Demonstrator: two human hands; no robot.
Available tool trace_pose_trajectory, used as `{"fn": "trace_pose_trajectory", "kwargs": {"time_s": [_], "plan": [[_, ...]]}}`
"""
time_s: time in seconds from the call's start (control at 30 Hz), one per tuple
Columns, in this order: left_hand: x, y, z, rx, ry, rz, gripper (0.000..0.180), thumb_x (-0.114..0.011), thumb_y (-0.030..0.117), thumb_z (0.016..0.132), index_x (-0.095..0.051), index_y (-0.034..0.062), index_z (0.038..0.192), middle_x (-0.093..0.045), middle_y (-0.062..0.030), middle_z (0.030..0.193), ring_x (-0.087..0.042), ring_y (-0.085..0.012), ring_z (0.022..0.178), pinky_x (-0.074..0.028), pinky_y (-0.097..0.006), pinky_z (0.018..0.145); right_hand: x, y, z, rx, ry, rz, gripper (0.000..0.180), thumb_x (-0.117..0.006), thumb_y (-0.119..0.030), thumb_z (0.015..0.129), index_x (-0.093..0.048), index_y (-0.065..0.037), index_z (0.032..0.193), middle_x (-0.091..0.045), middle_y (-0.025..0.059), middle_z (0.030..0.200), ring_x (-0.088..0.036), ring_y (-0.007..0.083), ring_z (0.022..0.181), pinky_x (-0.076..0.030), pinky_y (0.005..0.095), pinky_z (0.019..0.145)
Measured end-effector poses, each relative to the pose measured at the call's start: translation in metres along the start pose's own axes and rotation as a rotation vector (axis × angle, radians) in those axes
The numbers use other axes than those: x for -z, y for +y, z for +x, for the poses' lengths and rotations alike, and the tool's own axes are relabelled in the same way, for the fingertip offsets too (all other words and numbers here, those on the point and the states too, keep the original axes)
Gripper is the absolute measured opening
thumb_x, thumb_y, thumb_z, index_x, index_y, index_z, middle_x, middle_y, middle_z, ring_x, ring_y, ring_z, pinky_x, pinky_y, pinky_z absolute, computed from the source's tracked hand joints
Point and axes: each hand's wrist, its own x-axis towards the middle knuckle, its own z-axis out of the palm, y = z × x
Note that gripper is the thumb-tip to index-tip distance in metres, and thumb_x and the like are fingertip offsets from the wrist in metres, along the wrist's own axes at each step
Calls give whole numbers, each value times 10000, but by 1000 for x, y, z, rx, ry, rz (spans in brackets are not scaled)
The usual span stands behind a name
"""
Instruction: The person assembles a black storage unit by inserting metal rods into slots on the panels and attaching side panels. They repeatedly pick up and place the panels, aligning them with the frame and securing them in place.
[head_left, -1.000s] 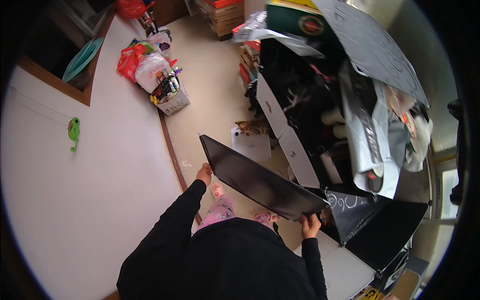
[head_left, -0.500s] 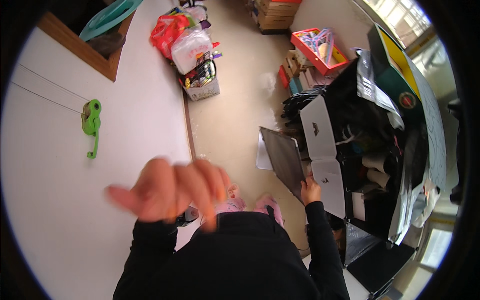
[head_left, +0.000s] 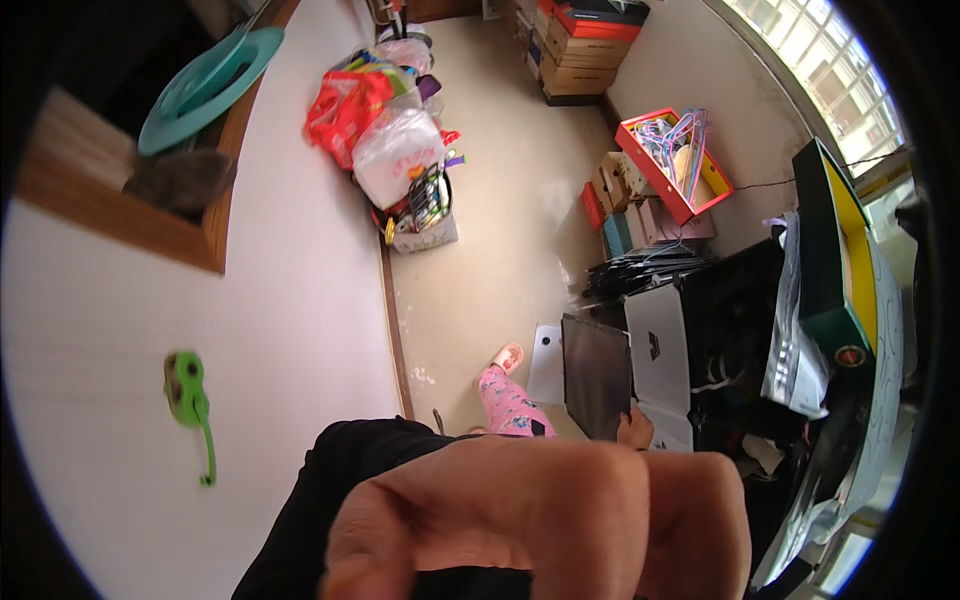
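Note:
My right hand (head_left: 635, 428) grips the lower right edge of a dark grey flat panel (head_left: 597, 375) with a thin frame. That panel stands tilted beside a black storage cabinet with white doors; one white door (head_left: 655, 345) is close to my right hand. A white board (head_left: 545, 365) with a dark round spot shows behind the panel's left side. Very near the camera, my left hand (head_left: 540, 500) hangs over my lap, its fingers bent and apart from the thumb. Nothing shows in it, though its fingertips run past the lower edge.
Plastic bags (head_left: 395, 150) and a filled bin (head_left: 425, 230) stand along the left wall. A red box of hangers (head_left: 680, 165) rests on stacked boxes at right. More shoeboxes (head_left: 590, 55) are piled behind. A green open box (head_left: 835, 260) tops the cabinet. A green reel (head_left: 186, 390) hangs on the wall.
My left hand has moved right and much closer to the camera. The view has shifted, so the room's things sit lower. My right hand keeps its hold on the panel.

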Motion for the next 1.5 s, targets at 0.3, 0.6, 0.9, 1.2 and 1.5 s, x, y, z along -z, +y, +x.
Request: {"fn": "trace_pose_trajectory", "kwargs": {"time_s": [0.3,0.6,0.9,1.2,1.5], "plan": [[109,-13,40,-21,10,-257,526,-304,534,938,-499,77,766,-602,-112,827,-566,-237,788,-405,-480,835,-27,-26,75,-131,-122,38,268,-627,-174,801,-474,17,691,-515,260,694,-511,455,698,-390,517,592],[202,-2,78,15,-52,-455,562,-307,555,929,-509,65,741,-594,-119,794,-562,-243,754,-418,-471,811,-31,-69,110,-325,-108,15,183,-619,-134,784,-514,9,738,-567,243,751,-538,449,765,-416,534,656],[295,36,110,62,-173,-661,598,-311,576,920,-518,53,717,-587,-125,760,-558,-249,721,-431,-463,788,-41,-130,147,-518,10,-36,186,-621,-139,783,-521,11,733,-576,248,733,-554,448,739,-428,534,639],[375,42,143,84,-268,-835,635,-314,596,911,-528,40,692,-579,-132,727,-554,-255,687,-445,-455,764,-51,-178,183,-699,149,-36,188,-616,-149,784,-532,15,747,-578,258,720,-556,455,725,-424,540,634],[433,-5,185,89,-249,-961,671,-318,617,902,-538,28,668,-572,-139,694,-550,-261,653,-458,-447,741,-44,-189,214,-864,187,40,197,-622,-160,781,-534,11,737,-583,255,735,-554,456,732,-430,523,636]]}}
